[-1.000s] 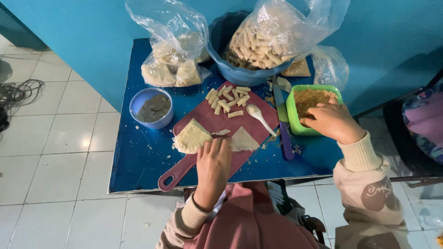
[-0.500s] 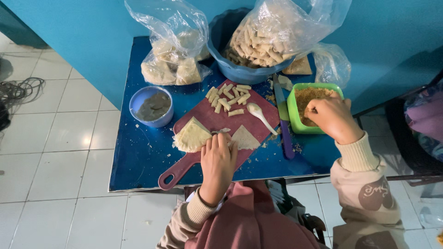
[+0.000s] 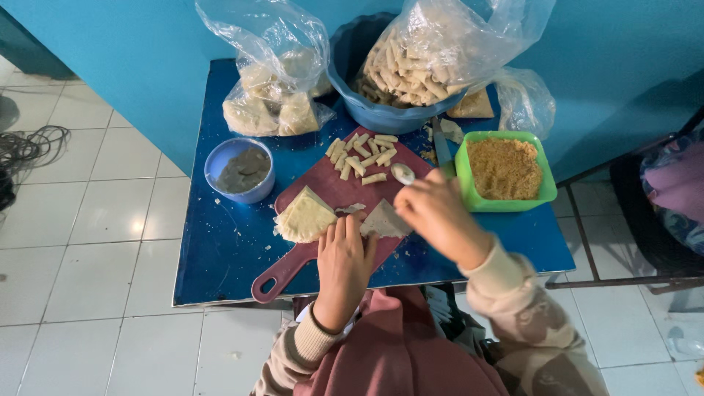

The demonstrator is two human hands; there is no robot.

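From my feed, the right hand has its grip closed on a white spoon with the handle hidden, while the left hand lies flat and open on the red cutting board, fingertips touching a thin dough triangle half-covered on the blue table.

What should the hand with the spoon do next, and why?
Probably tip the filling onto the flat wrapper. The right hand holds the spoon just above it, beside the green tub of crumbly filling, while the left hand steadies the cutting board.
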